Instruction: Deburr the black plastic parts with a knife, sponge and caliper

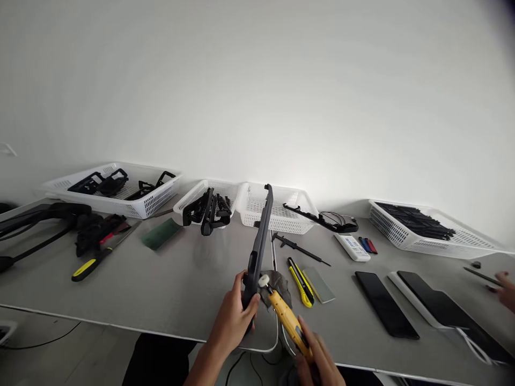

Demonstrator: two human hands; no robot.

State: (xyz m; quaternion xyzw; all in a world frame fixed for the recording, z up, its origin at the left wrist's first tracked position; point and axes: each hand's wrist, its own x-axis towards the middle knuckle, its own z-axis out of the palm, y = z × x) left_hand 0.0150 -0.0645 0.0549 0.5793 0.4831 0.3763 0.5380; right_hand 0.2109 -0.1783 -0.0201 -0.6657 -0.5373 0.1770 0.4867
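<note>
My left hand [232, 317] is closed round the near end of a long dark grey plastic part [259, 241] that slants up and away over the table. My right hand [317, 356] grips a yellow rotary tool [287, 319] whose small white tip touches the part just above my left fingers. Under the two lies a dark cloth [281, 284].
A yellow utility knife [301, 281], a grey block, a caliper and a white box lie right of centre. White baskets [277, 222] with black parts line the wall. Black flat panels [384, 303] lie at right, where another person's hand [505, 289] reaches in. A yellow-handled tool [90, 264] lies at left.
</note>
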